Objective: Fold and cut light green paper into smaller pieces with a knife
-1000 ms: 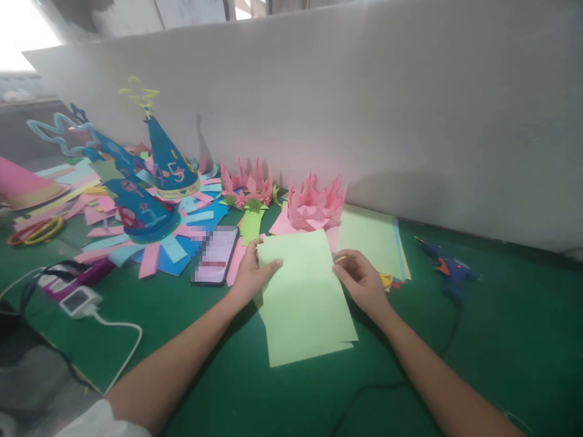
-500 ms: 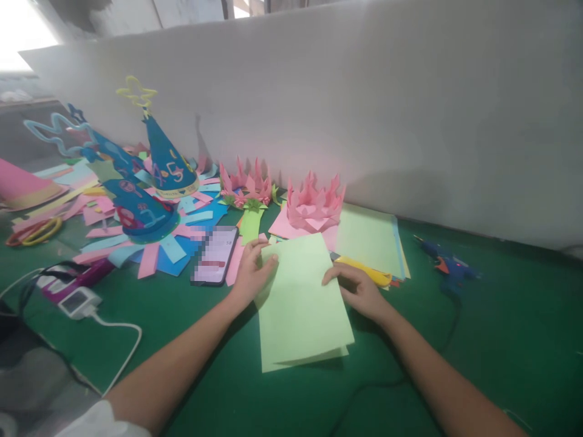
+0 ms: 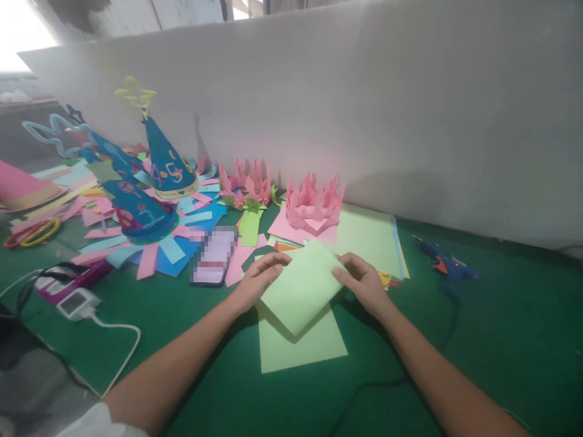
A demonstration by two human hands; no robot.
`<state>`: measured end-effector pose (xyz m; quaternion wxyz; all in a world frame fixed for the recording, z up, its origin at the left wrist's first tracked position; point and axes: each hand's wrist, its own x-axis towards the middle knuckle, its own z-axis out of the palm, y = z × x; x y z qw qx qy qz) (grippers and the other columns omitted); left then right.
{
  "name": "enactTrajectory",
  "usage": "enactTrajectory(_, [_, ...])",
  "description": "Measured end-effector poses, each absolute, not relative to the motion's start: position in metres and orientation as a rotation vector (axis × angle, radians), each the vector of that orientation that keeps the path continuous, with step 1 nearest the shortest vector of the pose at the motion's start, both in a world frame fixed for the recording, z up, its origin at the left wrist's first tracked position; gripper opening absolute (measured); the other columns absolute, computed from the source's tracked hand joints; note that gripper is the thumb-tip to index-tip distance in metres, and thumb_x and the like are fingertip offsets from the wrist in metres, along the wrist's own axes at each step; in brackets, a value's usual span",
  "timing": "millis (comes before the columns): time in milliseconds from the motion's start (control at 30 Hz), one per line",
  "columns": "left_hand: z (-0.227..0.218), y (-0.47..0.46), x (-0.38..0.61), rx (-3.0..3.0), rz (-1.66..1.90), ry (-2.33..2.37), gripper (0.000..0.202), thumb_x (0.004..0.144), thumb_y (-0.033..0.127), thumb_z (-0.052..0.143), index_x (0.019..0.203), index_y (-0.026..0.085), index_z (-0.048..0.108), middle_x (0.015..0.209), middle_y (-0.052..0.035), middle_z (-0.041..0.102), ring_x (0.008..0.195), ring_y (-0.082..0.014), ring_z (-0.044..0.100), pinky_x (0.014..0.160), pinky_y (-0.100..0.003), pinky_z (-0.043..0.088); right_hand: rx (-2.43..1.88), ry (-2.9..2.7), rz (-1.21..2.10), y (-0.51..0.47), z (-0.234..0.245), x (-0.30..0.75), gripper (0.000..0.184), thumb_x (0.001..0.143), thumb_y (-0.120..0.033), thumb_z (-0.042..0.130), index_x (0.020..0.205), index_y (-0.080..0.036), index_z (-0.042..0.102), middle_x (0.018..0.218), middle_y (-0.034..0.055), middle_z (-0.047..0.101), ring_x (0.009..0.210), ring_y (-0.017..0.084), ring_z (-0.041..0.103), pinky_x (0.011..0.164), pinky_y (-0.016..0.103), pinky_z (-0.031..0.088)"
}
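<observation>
Between my two hands a light green sheet of paper (image 3: 303, 288) is raised and turned cornerwise. My left hand (image 3: 262, 282) is closed on its left edge, thumb toward me. On the right edge, my right hand (image 3: 364, 280) pinches the same sheet, with the thumb on top. Beneath it a second light green sheet (image 3: 300, 352) lies flat on the green table (image 3: 218, 376). Just past the right hand, part of a yellow tool (image 3: 385, 279) shows; the hand hides most of it.
Pink paper crowns (image 3: 314, 203) stand behind the sheets, beside a stack of paper (image 3: 371, 237). Blue cone hats (image 3: 166, 161) and paper strips fill the left. A phone (image 3: 214, 255) lies left of my hand; a glue gun (image 3: 449, 261) rests at right with its cord trailing.
The upper green sheet has been lifted off the lower one and turned to a diagonal. My right hand has shifted up its edge, and the yellow tool is now mostly covered.
</observation>
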<state>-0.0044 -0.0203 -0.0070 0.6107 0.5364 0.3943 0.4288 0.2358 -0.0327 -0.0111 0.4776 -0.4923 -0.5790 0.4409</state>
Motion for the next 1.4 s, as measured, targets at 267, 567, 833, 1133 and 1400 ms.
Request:
enactTrajectory(267, [-0.010,-0.024,0.003,1.229,0.737,0.910,0.042,0.062,0.045,0.079,0.085,0.013,0.065,0.079,-0.0048,0.065,0.068,-0.0152,0.060,0.060,-0.024,0.046,-1.137,-1.362,1.229,-0.034,-0.010,0.231,0.035,0.066,-0.046,0.074,0.081,-0.023,0.052,0.081,0.0004,0.063,0.072,0.016,0.059,0.062,0.027,0.049])
enactTrajectory(567, [-0.015,-0.026,0.012,1.070,1.013,1.073,0.050,0.060,0.050,0.077,0.065,0.017,0.041,0.051,0.0095,0.037,0.044,-0.0029,0.031,0.042,-0.015,0.023,-0.951,-1.294,1.620,-0.031,-0.016,0.230,0.071,0.063,-0.064,0.069,0.117,-0.023,0.048,0.086,0.0056,0.069,0.072,0.019,0.066,0.067,0.032,0.052])
enactTrajectory(833, [-0.006,-0.038,0.026,1.068,1.029,0.932,0.054,0.057,0.049,0.080,0.058,0.016,0.036,0.054,0.0089,0.036,0.047,-0.0026,0.033,0.046,-0.016,0.029,-1.132,-1.426,1.561,-0.038,-0.004,0.226,0.041,0.059,-0.048,0.077,0.088,-0.020,0.071,0.083,0.0060,0.073,0.080,0.026,0.067,0.076,0.042,0.054])
enactTrajectory(1133, [-0.010,-0.033,0.018,1.028,1.009,0.963,0.045,0.056,0.044,0.082,0.079,0.015,0.057,0.061,0.0056,0.051,0.051,-0.0045,0.045,0.047,-0.017,0.035,-1.213,-1.413,1.516,-0.039,-0.007,0.227,0.031,0.066,-0.040,0.074,0.089,-0.020,0.072,0.085,0.0042,0.073,0.083,0.024,0.068,0.074,0.038,0.055])
enactTrajectory(1400, [-0.012,-0.030,0.017,1.037,1.054,0.990,0.041,0.056,0.039,0.083,0.079,0.014,0.059,0.063,0.0039,0.055,0.055,-0.0060,0.050,0.050,-0.018,0.038,-1.241,-1.449,1.496,-0.038,-0.009,0.226,0.033,0.068,-0.042,0.072,0.092,-0.020,0.071,0.089,0.0048,0.073,0.085,0.025,0.067,0.075,0.039,0.055])
